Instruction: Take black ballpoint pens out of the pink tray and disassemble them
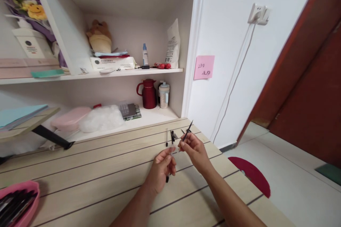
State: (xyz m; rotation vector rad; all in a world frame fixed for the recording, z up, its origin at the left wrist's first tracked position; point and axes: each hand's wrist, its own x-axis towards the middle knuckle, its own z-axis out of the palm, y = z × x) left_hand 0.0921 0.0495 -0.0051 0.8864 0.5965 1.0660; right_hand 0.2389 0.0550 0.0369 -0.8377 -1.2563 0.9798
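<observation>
My left hand [161, 170] grips a clear pen barrel [168, 166] with a dark tip that points down toward the wooden desk [93, 177]. My right hand [193, 149] pinches a thin black pen refill [188, 132], raised and angled up to the right. The two hands are close together above the desk's far right part. Just beyond them on the desk lie another pen [166, 138] and a small black pen cap [173, 137].
A pink tray [25, 202] of dark pens sits at the desk's near left corner. Shelves behind hold a red jug [147, 94], a cup [163, 95], a pink case [70, 117] and a plastic bag [101, 117]. A pink note [204, 67] hangs on the wall. The desk's right edge drops to the floor.
</observation>
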